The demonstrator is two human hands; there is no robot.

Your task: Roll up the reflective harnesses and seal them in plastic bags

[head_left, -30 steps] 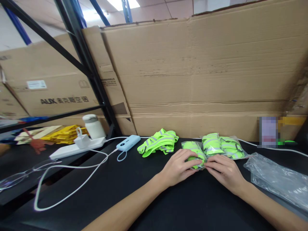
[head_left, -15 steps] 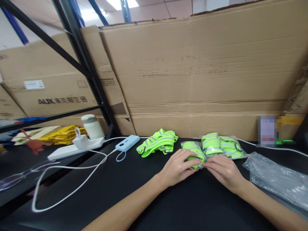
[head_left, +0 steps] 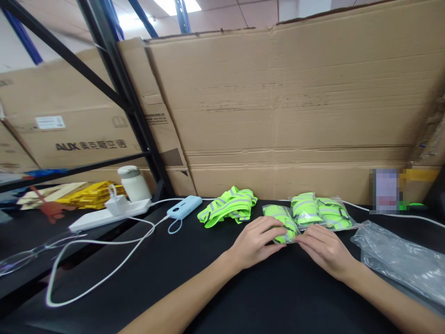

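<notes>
Black table [head_left: 194,278], bagged vests [head_left: 306,211], cable [head_left: 104,273]

Glossy clear plastic bags [head_left: 399,260] and a bagged neon cloth band [head_left: 283,222] lie on a matt black worktop [head_left: 194,278] before rough brown cardboard [head_left: 295,106].

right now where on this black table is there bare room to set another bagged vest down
Bare black table lies between the white cable and the left hand. Crowded: the bagged vests past the right hand, empty plastic bags at right.
</notes>
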